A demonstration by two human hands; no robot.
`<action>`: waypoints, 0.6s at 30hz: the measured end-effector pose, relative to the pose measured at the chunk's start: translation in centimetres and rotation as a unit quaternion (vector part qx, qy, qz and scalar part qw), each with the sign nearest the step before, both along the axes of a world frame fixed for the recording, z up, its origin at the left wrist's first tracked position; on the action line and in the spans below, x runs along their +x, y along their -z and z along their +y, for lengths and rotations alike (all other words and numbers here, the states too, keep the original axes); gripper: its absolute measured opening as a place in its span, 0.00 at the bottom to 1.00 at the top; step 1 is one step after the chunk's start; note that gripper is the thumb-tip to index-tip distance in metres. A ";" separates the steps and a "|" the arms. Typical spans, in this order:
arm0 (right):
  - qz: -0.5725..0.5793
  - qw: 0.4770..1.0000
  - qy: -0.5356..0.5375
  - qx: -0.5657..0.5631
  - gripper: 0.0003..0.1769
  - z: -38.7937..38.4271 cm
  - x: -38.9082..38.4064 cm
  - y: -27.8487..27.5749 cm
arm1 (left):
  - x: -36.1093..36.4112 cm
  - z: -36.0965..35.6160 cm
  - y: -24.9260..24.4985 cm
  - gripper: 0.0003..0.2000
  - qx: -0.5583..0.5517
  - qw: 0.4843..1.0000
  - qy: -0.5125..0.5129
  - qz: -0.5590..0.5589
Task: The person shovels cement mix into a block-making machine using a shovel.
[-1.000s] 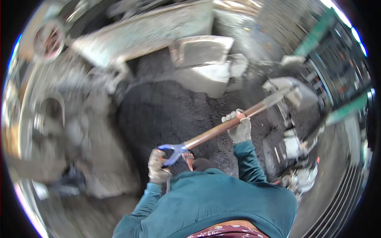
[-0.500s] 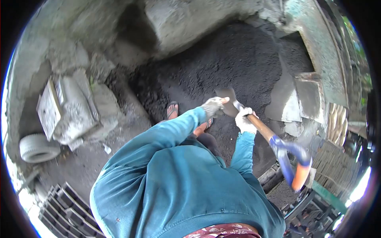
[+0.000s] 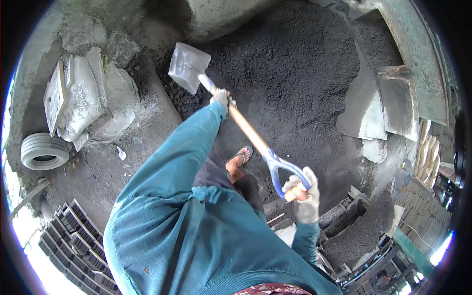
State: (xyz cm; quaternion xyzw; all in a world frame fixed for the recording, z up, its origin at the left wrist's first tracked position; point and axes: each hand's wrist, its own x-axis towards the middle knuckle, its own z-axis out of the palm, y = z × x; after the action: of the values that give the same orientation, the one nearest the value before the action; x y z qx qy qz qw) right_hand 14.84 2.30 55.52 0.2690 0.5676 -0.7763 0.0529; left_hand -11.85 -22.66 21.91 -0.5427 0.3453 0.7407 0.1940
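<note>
A shovel (image 3: 250,132) with a pale metal blade (image 3: 189,66), a wooden shaft and a blue D-shaped handle (image 3: 279,169) slants across the view. My left hand (image 3: 221,101), in a whitish glove, is closed round the shaft just behind the blade. At the other end my right hand (image 3: 307,199), also gloved, has its fingers curled at the orange grip of the D-handle. The blade is over the left edge of a bed of dark, lumpy, soil-like material (image 3: 295,64).
Broken concrete slabs (image 3: 83,98) and a tyre (image 3: 45,151) lie at the left. Stacked dark slatted pieces (image 3: 78,246) stand at the lower left. Metal sheets (image 3: 398,105) edge the bed on the right. My sandalled foot (image 3: 239,156) is below the shaft.
The shovel has swung round, its blade now farther left and forward. My right hand has gone from the shaft near the blade to the D-handle; my left hand now holds the shaft.
</note>
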 end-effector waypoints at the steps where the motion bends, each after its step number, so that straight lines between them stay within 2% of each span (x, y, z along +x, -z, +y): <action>1: -0.023 0.999 0.039 -0.005 0.38 0.8 2.4 2.1 | 2.6 0.4 0.3 0.10 -0.013 0.999 -0.005 -0.035; 2: -0.073 0.994 0.081 0.014 0.34 1.4 4.6 3.6 | 5.2 1.6 -0.7 0.12 -0.018 0.997 -0.009 -0.069; 3: -0.124 0.984 0.124 0.034 0.29 1.9 6.9 5.1 | 8.7 2.4 -1.9 0.13 0.064 0.996 -0.048 -0.046; 4: -0.174 0.973 0.138 0.069 0.25 2.2 9.3 7.0 | 12.0 3.2 -0.5 0.15 0.153 0.985 -0.069 -0.043; 6: -0.254 0.947 0.147 0.127 0.19 1.8 13.2 8.0 | 18.9 6.1 0.2 0.14 0.154 0.984 -0.030 -0.085; 7: -0.280 0.937 0.143 0.151 0.16 1.4 14.7 7.8 | 25.4 6.7 9.9 0.13 0.347 0.935 -0.029 -0.065; 8: -0.282 0.935 0.180 0.120 0.16 2.2 19.6 10.1 | 30.7 8.3 19.3 0.08 0.365 0.929 -0.014 0.056; 9: -0.296 0.929 0.196 0.109 0.15 2.3 21.8 10.7 | 31.1 9.7 13.4 0.07 0.279 0.958 -0.015 -0.062; 10: -0.309 0.922 0.211 0.099 0.15 2.3 24.0 11.2 | 31.5 10.3 10.6 0.07 0.232 0.964 -0.015 -0.129; 11: -0.335 0.913 0.206 0.111 0.15 1.3 23.7 9.5 | 32.2 10.7 10.5 0.07 0.213 0.964 -0.013 -0.156; 13: -0.384 0.874 0.266 0.136 0.13 2.5 31.0 14.2 | 32.2 9.6 12.1 0.07 0.171 0.968 -0.003 -0.183; 14: -0.403 0.872 0.237 0.145 0.10 0.5 26.7 13.7 | 31.4 8.4 13.1 0.07 0.131 0.974 0.006 -0.186; 15: -0.421 0.853 0.279 0.133 0.06 -2.4 22.1 13.9 | 30.2 6.8 14.5 0.07 0.063 0.982 0.022 -0.175; 17: -0.377 0.880 0.290 -0.002 0.03 -5.1 20.2 19.2 | 26.1 2.4 18.3 0.07 -0.135 0.983 0.071 -0.106; 18: -0.373 0.879 0.282 -0.093 0.02 -7.4 18.8 23.3 | 22.8 -0.4 20.2 0.07 -0.232 0.964 0.106 -0.068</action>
State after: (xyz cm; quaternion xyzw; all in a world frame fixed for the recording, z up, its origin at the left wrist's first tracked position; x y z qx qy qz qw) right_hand 33.65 -5.10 32.23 0.6810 0.3316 -0.6497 0.0642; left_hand 11.00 -23.02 1.75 -0.5823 0.5496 0.5763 0.1634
